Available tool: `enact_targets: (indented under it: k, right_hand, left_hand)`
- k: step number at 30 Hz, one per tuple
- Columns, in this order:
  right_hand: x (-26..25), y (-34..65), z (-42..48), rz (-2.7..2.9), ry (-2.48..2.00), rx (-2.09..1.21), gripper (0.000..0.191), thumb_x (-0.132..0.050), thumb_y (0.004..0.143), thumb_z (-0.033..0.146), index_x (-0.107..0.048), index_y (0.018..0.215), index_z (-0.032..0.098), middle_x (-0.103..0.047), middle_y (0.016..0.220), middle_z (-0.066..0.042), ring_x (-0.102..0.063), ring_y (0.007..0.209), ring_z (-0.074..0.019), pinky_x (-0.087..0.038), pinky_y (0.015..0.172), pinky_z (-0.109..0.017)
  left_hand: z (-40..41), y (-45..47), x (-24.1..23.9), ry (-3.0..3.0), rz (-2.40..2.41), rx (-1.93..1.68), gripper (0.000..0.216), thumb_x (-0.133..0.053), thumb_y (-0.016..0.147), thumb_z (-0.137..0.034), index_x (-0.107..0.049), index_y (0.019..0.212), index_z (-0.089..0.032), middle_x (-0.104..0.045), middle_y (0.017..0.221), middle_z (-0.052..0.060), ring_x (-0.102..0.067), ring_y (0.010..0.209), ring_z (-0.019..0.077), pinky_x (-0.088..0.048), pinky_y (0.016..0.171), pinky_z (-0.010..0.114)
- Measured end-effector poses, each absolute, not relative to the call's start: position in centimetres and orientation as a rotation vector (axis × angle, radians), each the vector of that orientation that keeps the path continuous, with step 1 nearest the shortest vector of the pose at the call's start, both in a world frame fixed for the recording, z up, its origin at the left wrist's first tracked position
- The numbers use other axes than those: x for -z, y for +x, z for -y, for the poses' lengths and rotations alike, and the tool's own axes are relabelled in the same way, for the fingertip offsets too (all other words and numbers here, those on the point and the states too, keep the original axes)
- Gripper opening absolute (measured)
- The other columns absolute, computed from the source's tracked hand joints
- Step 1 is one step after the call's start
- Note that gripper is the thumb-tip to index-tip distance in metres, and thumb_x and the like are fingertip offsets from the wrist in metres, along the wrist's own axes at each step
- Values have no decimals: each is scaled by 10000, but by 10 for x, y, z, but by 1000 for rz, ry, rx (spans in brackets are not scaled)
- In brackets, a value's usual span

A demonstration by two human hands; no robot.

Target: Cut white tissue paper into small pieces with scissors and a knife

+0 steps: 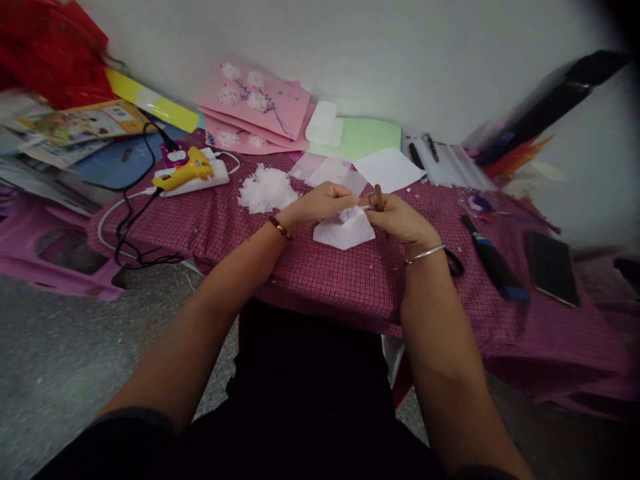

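My left hand point(320, 203) and my right hand point(400, 217) meet over a low table with a red checked cloth point(320, 267). Both pinch a piece of white tissue paper point(345, 228) that hangs between them. The right hand also grips a thin brown stick point(379, 197), held upright next to the paper. Fingers of both hands are closed. A beaded bracelet sits on my left wrist, a silver bangle on the right.
A pile of white paper scraps point(267, 189) lies left of my hands. A yellow glue gun point(186, 172) rests on a white power strip at the left. Pink flower cards point(257, 100) lean on the wall. A dark phone point(551, 267) and black scissors point(493, 260) lie right.
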State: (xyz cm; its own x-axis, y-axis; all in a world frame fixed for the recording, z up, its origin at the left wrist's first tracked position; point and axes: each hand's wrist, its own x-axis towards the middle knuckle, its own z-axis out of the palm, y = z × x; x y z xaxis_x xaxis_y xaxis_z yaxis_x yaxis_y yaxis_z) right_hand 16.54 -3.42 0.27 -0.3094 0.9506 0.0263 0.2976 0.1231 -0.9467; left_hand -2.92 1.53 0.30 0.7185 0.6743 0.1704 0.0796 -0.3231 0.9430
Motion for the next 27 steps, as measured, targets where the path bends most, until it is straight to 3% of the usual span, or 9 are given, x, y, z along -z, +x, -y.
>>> enact_targets:
  k: [9, 14, 21, 27]
  right_hand:
    - [-4, 164, 34, 1572, -1259, -1123, 299, -781, 746, 432, -580, 681, 220, -508, 634, 19, -437, 605, -129, -388, 578, -304]
    - [-6, 160, 35, 1502, -1284, -1180, 306, -805, 730, 429, -583, 700, 221, -516, 622, 20, -435, 568, -122, -369, 538, -301]
    - [-14, 158, 43, 1473, -1186, -1272, 233, -800, 689, 242, -602, 811, 229, -491, 595, 58, -366, 520, -92, -278, 476, -271]
    - [-9, 161, 38, 1506, -1235, -1222, 171, -778, 720, 236, -608, 722, 213, -510, 592, 38, -380, 523, -98, -290, 487, -284]
  left_hand:
    - [-22, -27, 1, 1757, -648, -798, 386, -568, 929, -248, -484, 562, -165, -393, 539, -52, -346, 498, 49, -246, 492, 216]
    - [-16, -28, -1, 1655, -561, -668, 198, -717, 800, -200, -575, 675, -142, -508, 608, -48, -423, 529, 39, -329, 523, 190]
    - [-17, -29, -1, 1671, -631, -704, 140, -687, 763, -117, -596, 657, -126, -503, 579, -49, -408, 504, 33, -290, 488, 187]
    - [-14, -27, -4, 1691, -658, -766, 89, -657, 752, -89, -605, 696, -133, -511, 593, -50, -410, 507, 39, -290, 491, 193]
